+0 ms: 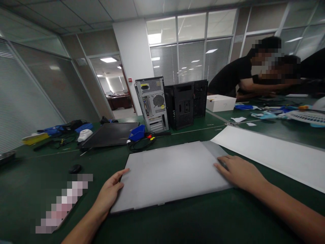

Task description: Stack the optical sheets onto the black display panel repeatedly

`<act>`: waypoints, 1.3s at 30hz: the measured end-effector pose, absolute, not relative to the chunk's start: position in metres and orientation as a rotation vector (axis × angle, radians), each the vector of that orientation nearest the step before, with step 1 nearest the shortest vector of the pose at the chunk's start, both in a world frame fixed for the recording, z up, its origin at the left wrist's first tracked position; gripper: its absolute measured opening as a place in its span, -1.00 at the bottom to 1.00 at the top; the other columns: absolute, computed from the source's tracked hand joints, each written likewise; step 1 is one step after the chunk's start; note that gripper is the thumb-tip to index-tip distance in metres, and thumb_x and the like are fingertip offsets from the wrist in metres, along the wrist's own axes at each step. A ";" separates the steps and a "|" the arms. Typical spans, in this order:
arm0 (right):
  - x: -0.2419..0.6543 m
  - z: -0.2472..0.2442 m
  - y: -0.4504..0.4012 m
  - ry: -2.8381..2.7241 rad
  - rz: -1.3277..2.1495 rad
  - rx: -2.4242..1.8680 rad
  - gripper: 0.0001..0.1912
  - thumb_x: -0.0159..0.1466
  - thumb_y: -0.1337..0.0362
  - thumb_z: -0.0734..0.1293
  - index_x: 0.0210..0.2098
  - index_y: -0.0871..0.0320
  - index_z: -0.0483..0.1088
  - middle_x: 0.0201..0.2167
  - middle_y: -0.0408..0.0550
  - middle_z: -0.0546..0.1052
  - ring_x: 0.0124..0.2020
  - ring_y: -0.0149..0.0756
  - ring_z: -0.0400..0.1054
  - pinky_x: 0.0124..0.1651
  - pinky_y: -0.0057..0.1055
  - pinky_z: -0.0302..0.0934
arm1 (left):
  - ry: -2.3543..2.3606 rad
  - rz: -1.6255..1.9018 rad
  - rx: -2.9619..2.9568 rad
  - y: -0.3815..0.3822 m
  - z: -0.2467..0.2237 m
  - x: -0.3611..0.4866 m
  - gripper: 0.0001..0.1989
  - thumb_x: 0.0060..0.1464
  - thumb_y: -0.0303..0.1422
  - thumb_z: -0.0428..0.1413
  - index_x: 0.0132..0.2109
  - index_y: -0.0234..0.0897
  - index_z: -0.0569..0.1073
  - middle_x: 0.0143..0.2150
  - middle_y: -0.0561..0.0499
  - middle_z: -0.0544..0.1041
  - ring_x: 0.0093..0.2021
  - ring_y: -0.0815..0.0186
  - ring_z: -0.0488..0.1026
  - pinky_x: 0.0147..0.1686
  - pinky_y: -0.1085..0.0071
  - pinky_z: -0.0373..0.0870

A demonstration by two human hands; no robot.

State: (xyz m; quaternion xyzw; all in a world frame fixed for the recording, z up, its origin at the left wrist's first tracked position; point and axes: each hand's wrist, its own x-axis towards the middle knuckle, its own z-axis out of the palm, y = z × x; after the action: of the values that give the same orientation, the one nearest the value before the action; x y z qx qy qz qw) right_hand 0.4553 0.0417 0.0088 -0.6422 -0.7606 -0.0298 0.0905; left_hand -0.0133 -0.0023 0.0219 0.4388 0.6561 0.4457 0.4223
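Observation:
A flat white panel point(167, 173) with thin dark edges lies on the green table in front of me. It looks like a display's backlight sheet set in a black frame. My left hand point(110, 189) holds the panel's left edge, thumb and fingers closed around it. At the right end, my right hand point(236, 171) rests on the panel with bent fingers. Something small and dark grey shows between its thumb and forefinger, too hidden to name. A greyish translucent strip point(212, 149) covers the panel's right end, partly under that hand.
Behind stand a silver computer case point(153, 105) and a black case point(182, 106). A dark flat screen point(109, 134) and a blue tool point(137, 133) lie back left. A large white sheet point(271, 152) lies right, a white box point(220, 102) farther back. Two people point(233, 76) lean over the far right.

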 end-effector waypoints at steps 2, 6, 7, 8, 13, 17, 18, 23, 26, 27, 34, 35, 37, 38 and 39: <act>0.448 0.011 0.039 -2.302 -0.086 -1.844 -0.36 0.29 -0.15 -0.02 0.01 0.11 0.41 -0.03 0.09 0.44 -0.11 -0.07 0.35 -0.06 -0.06 0.24 | 1.644 1.134 1.103 -0.002 0.021 -0.014 -0.50 -0.08 -0.49 0.06 0.08 -0.20 0.45 0.20 -0.05 0.41 -0.13 0.23 0.52 -0.26 0.39 0.41; 0.437 0.013 0.034 -2.357 -0.093 -1.747 -0.38 0.30 -0.15 -0.02 0.02 0.08 0.40 0.01 0.04 0.42 -0.05 -0.08 0.30 0.01 -0.05 0.20 | 1.656 1.144 1.094 -0.003 0.022 -0.012 -0.52 -0.07 -0.39 0.13 0.08 -0.21 0.45 0.16 -0.08 0.45 -0.16 0.21 0.52 -0.27 0.37 0.43; 0.435 0.013 0.034 -2.360 -0.098 -1.731 -0.38 0.30 -0.15 -0.02 0.02 0.08 0.41 0.01 0.04 0.42 -0.04 -0.08 0.29 0.02 -0.05 0.20 | 1.660 1.135 1.096 -0.003 0.022 -0.012 -0.51 -0.07 -0.36 0.15 0.09 -0.21 0.44 0.16 -0.09 0.45 -0.17 0.21 0.52 -0.29 0.37 0.43; 0.434 0.012 0.033 -2.365 -0.106 -1.711 -0.38 0.30 -0.14 -0.01 0.02 0.08 0.41 0.01 0.04 0.42 -0.03 -0.08 0.28 0.03 -0.04 0.19 | 1.664 1.128 1.102 -0.003 0.023 -0.012 -0.49 -0.07 -0.34 0.16 0.10 -0.22 0.43 0.16 -0.10 0.45 -0.16 0.20 0.52 -0.30 0.38 0.43; 0.429 0.012 0.030 -2.424 -0.117 -1.578 -0.41 0.31 -0.12 0.02 0.04 0.08 0.40 0.04 0.03 0.41 0.03 -0.08 0.24 0.08 -0.02 0.13 | 1.626 1.151 1.140 -0.002 0.022 -0.012 -0.48 -0.08 -0.37 0.18 0.10 -0.26 0.41 0.21 -0.13 0.39 0.00 0.21 0.46 -0.17 0.43 0.41; 0.427 0.012 0.029 -2.425 -0.067 -1.535 -0.42 0.31 -0.12 0.03 0.07 0.07 0.38 0.05 0.02 0.40 0.04 -0.10 0.24 0.09 -0.03 0.12 | 1.645 1.132 1.152 -0.002 0.020 -0.014 -0.48 -0.06 -0.38 0.14 0.12 -0.24 0.41 0.19 -0.11 0.42 -0.09 0.21 0.50 -0.21 0.39 0.41; 0.427 0.012 0.029 -2.425 -0.051 -1.528 -0.43 0.31 -0.11 0.03 0.08 0.06 0.37 0.05 0.01 0.40 0.04 -0.11 0.24 0.09 -0.04 0.12 | 1.652 1.125 1.155 -0.002 0.020 -0.014 -0.49 -0.05 -0.38 0.13 0.12 -0.24 0.41 0.18 -0.11 0.43 -0.13 0.22 0.50 -0.23 0.39 0.41; 0.427 0.012 0.031 -2.430 -0.028 -1.484 -0.43 0.31 -0.10 0.04 0.11 0.05 0.33 0.05 -0.01 0.41 0.04 -0.14 0.26 0.10 -0.08 0.12 | 1.656 1.121 1.176 -0.003 0.019 -0.016 -0.51 -0.02 -0.41 0.08 0.11 -0.26 0.41 0.17 -0.08 0.44 -0.24 0.30 0.50 -0.29 0.43 0.39; 0.438 0.010 0.040 -2.389 -0.078 -1.545 -0.43 0.31 -0.11 0.03 0.12 0.04 0.33 0.07 -0.04 0.40 0.07 -0.14 0.24 0.12 -0.09 0.11 | 1.674 1.109 1.179 -0.002 0.019 -0.015 -0.51 -0.02 -0.41 0.07 0.12 -0.27 0.41 0.13 -0.08 0.47 -0.31 0.32 0.49 -0.33 0.44 0.38; 0.446 0.008 0.045 -2.362 -0.113 -1.601 -0.42 0.31 -0.11 0.03 0.13 0.04 0.32 0.08 -0.04 0.39 0.09 -0.14 0.22 0.13 -0.09 0.10 | 1.675 1.106 1.176 -0.002 0.019 -0.015 -0.51 -0.02 -0.41 0.07 0.12 -0.26 0.41 0.13 -0.08 0.47 -0.31 0.32 0.49 -0.33 0.44 0.38; 0.537 -0.012 0.080 -2.027 -0.305 -2.059 -0.31 0.25 -0.08 0.09 0.21 0.25 0.20 0.19 0.24 0.22 0.19 0.12 0.07 0.13 0.06 0.05 | 1.650 1.102 1.128 -0.003 0.018 -0.016 -0.50 -0.02 -0.39 0.08 0.13 -0.23 0.39 0.02 -0.07 0.53 -0.32 0.31 0.49 -0.39 0.45 0.38; 0.547 -0.015 0.082 -1.988 -0.304 -2.103 -0.30 0.25 -0.08 0.09 0.20 0.30 0.20 0.18 0.30 0.21 0.19 0.17 0.06 0.12 0.10 0.04 | 1.639 1.103 1.119 -0.004 0.018 -0.016 -0.49 -0.02 -0.38 0.08 0.13 -0.22 0.39 -0.02 -0.07 0.55 -0.35 0.31 0.49 -0.40 0.45 0.38; 0.561 -0.019 0.083 -1.935 -0.271 -2.178 -0.29 0.25 -0.10 0.07 0.15 0.34 0.24 0.14 0.36 0.25 0.13 0.22 0.13 0.03 0.13 0.11 | 1.615 1.111 1.105 -0.004 0.018 -0.016 -0.49 -0.04 -0.37 0.10 0.13 -0.22 0.39 -0.10 -0.05 0.58 -0.39 0.31 0.49 -0.41 0.43 0.38; 0.565 -0.020 0.083 -1.927 -0.243 -2.202 -0.31 0.26 -0.09 0.05 0.13 0.33 0.27 0.10 0.36 0.30 0.08 0.21 0.20 -0.01 0.10 0.15 | 1.609 1.119 1.103 -0.004 0.019 -0.015 -0.48 -0.05 -0.37 0.10 0.12 -0.22 0.39 -0.11 -0.04 0.58 -0.39 0.31 0.49 -0.40 0.42 0.39; 0.566 -0.021 0.082 -1.929 -0.213 -2.215 -0.34 0.28 -0.08 0.04 0.09 0.31 0.31 0.06 0.34 0.34 0.02 0.16 0.27 -0.06 0.05 0.19 | 1.612 1.126 1.102 -0.004 0.019 -0.015 -0.49 -0.06 -0.37 0.11 0.11 -0.22 0.40 -0.11 -0.04 0.58 -0.39 0.31 0.49 -0.40 0.42 0.39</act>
State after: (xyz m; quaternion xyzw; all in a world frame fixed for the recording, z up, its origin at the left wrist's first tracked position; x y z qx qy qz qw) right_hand 0.5662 0.0822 -0.0206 -0.7485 -0.6519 -0.0721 0.0979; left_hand -0.0147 -0.0038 0.0195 0.4415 0.6459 0.4511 0.4295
